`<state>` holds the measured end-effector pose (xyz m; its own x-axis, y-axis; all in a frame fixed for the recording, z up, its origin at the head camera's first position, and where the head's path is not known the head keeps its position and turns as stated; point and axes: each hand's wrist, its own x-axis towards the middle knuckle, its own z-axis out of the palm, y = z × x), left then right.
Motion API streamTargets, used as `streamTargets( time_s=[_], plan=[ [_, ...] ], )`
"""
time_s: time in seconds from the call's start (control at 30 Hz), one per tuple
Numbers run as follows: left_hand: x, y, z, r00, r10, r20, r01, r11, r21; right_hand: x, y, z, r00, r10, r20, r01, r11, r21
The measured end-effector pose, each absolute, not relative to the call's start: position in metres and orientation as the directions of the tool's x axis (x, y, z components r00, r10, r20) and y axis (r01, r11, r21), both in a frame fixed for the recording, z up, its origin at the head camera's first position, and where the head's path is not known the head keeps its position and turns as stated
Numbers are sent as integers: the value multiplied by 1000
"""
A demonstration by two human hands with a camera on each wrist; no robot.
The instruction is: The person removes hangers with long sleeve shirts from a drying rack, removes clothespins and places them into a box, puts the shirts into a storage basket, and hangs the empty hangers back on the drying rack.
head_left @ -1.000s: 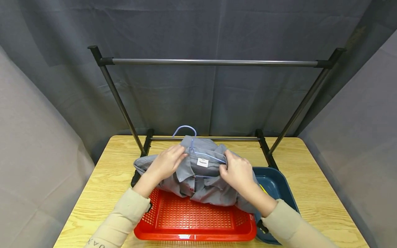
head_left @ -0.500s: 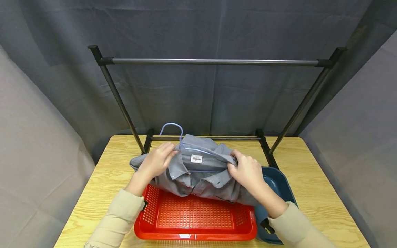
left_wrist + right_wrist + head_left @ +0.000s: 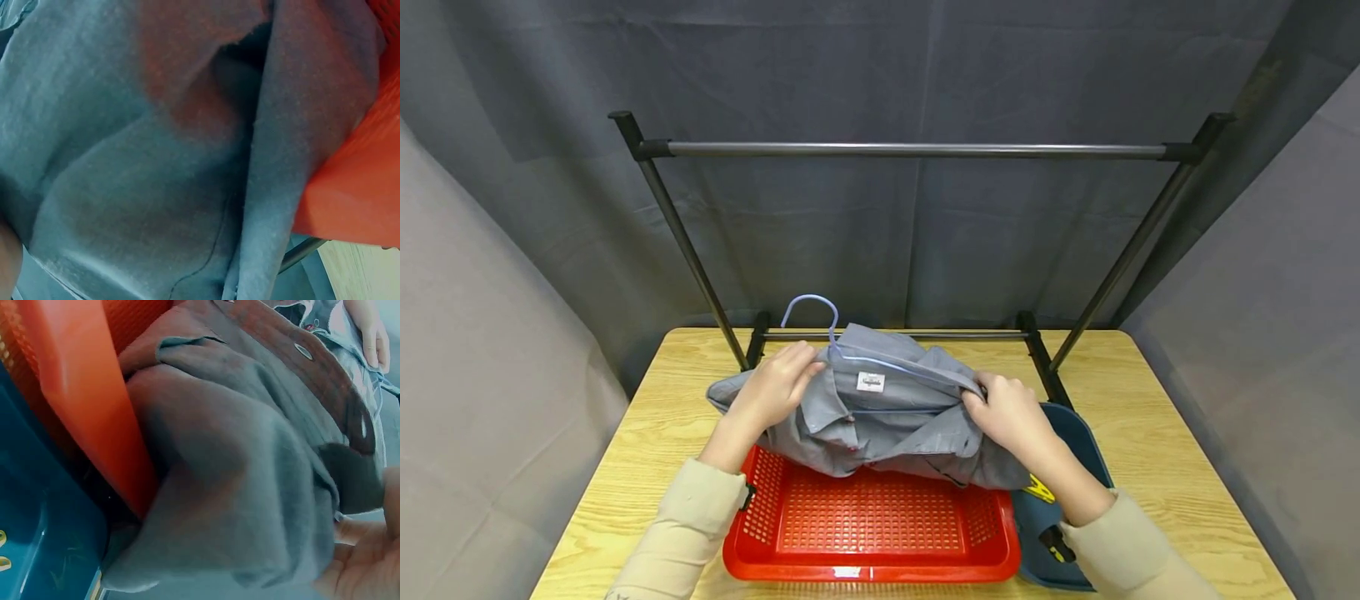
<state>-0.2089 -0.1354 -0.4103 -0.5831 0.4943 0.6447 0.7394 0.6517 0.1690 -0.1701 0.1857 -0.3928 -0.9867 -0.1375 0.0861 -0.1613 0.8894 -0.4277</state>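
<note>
A grey button-up shirt [image 3: 895, 437] with a white neck label [image 3: 871, 382] is spread over the back of a red basket [image 3: 872, 571]. Inside its neck runs a light blue hanger [image 3: 832, 321], the hook standing up at the collar's left. My left hand [image 3: 777, 383] pinches the shirt at the shoulder beside that hook. On the other side, my right hand [image 3: 1011, 412] grips the shirt by the collar, fingers around the cloth near the hanger's right arm. The right wrist view shows the shirt's front placket with buttonholes and my right palm [image 3: 362, 562] under the fabric.
A dark blue tub [image 3: 1075, 433] with yellow clips [image 3: 1040, 490] in it stands right of the basket. Behind the shirt rises a metal clothes rack [image 3: 917, 151] with slanted side posts, on a wooden table [image 3: 1180, 500]. Grey curtains enclose the back and sides.
The hanger hook, the label and my left hand have shifted left. My right hand has moved right with the collar, which is now stretched wider; the yellow clips show more.
</note>
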Motion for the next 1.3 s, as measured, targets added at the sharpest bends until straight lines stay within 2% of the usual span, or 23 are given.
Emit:
streamTargets(
  time_s=[0.3,0.73,0.97,1.13,1.3],
  plan=[
    [-208,-138,-411,-610,483,628,713,681,169,-168,187,-400,-975,-122,187,-200,852,-484],
    [-212,-136,-412,-550,428,717,726,669,158,-166,191,-402,-960,-62,272,-218,776,-592],
    [-213,-141,-412,-565,377,734,710,675,200,-166,197,-402,-984,5,179,-136,628,-766],
    [-212,-145,-415,-568,333,753,709,662,242,-165,199,-403,-998,26,53,-37,424,-905],
    [-212,-147,-416,-564,292,772,703,661,263,-164,198,-402,-998,-13,-66,62,197,-978]
  ],
)
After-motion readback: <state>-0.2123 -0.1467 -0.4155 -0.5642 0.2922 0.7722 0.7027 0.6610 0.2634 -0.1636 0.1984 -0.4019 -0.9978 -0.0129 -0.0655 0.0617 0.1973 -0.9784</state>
